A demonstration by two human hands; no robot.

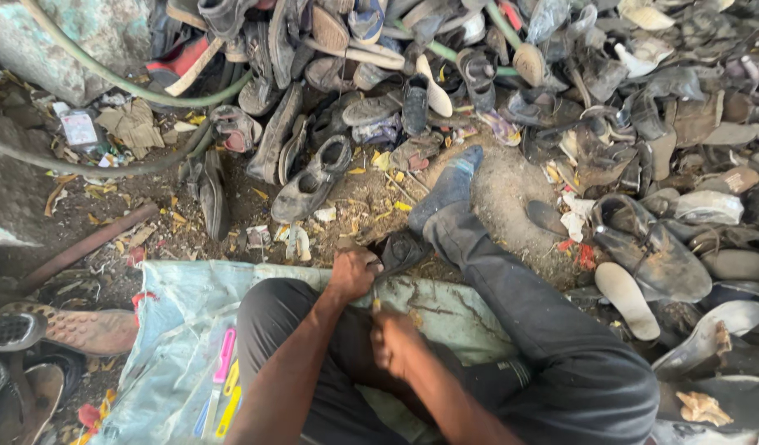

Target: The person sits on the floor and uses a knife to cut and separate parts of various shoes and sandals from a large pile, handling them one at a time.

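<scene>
Person sits on pale tarp (pixel 182 330), legs out twd heap of old shoes (pixel 445 74). Left hand (pixel 352 274) clamped on dark shoe piece (pixel 402 249) lying on ground at tarp edge, btwn the legs. Right hand (pixel 396 342) fisted just below, around small yellowish tool (pixel 376 306). Colored markers (pixel 223 387) lie on tarp at left.

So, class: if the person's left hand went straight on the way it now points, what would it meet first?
The left hand points away from the body, over the dark shoe it is gripping. Past that, it would likely meet the worn grey shoe on the littered ground, though depth is hard to judge.
</scene>
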